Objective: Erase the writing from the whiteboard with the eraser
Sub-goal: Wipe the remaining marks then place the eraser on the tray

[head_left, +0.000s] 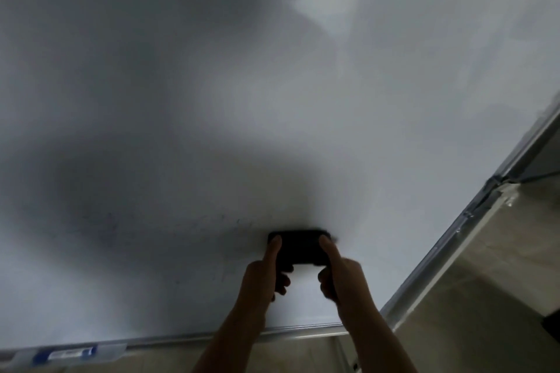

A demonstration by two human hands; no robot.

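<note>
Low at about six o'clock, both hands grip the black eraser [298, 247] against the whiteboard [303, 100], left hand [266, 277] on its left end, right hand [342, 275] on its right, while the clear tray [75, 353] at eight o'clock holds a blue-labelled, blurred item [65, 354].

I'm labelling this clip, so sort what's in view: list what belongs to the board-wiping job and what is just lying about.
Part of the job:
- whiteboard
- black eraser, pressed to the board
- left hand and right hand, both gripping the eraser
- faint marker traces left of the eraser

Just lying about:
- blue-labelled item at the board's lower edge
- floor
</note>
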